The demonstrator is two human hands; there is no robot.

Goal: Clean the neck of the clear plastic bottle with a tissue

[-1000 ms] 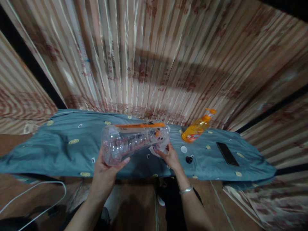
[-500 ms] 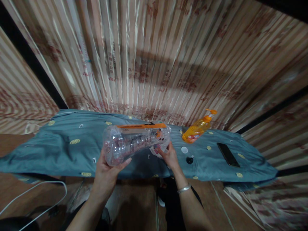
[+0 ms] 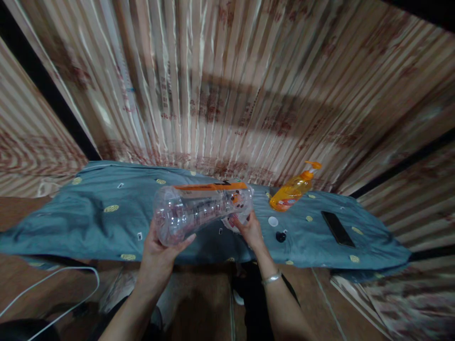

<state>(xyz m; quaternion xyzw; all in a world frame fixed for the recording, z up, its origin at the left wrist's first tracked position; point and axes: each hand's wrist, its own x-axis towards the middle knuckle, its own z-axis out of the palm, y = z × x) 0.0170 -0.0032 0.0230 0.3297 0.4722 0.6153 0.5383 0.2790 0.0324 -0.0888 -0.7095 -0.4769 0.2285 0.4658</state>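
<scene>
Lying almost level across my view is a large clear plastic bottle (image 3: pixel 202 206) with an orange-edged printed label. No liquid shows in it. My left hand (image 3: pixel 165 244) grips its wide end from below, thumb along the near side. At the narrower right end, my right hand (image 3: pixel 250 228) has its fingers closed on a crumpled whitish, partly pink piece (image 3: pixel 231 223), which looks like a tissue or wipe, against the bottle's underside. The fingertips there are partly hidden. Right of that hand, a white round disc (image 3: pixel 273 221) and a small black object (image 3: pixel 280 236) lie on the cloth.
Blue-green cloth (image 3: pixel 88 227) with yellow prints covers the narrow surface. A pump bottle of orange-yellow liquid (image 3: pixel 289 193) stands at the back right, and a dark phone (image 3: pixel 337 228) lies farther right. Striped curtains (image 3: pixel 227 94) hang behind. A white cable (image 3: pixel 64 270) loops at lower left.
Hardly anything differs. The bottle and both hands keep nearly the same place, with only a slight shift of my right hand's fingers and the crumpled piece.
</scene>
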